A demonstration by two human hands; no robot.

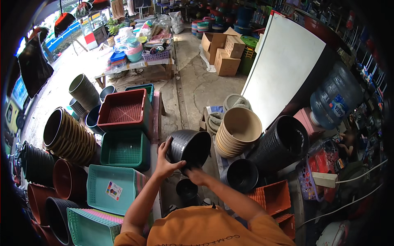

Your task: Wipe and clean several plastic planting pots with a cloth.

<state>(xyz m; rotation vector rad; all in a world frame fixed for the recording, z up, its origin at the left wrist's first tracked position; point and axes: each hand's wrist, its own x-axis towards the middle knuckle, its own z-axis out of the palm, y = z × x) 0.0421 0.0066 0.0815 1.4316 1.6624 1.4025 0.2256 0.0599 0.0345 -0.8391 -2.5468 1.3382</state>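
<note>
A black plastic pot, ribbed outside, is tilted in front of my chest with its mouth turned to the right. My left hand grips its left side, thumb near the lower rim and fingers along the outer wall. My right hand is at the lower edge of the mouth; its fingers are in dark shadow, and whether they grip anything cannot be told. Below, near my shoes, stands another black pot. To the right are a stack of beige pots and a stack of smaller black pots.
Green, red and turquoise baskets line the left bench, beside stacked pots. On the right stand tall black pots, orange trays and a water bottle. Cardboard boxes sit farther along the concrete aisle.
</note>
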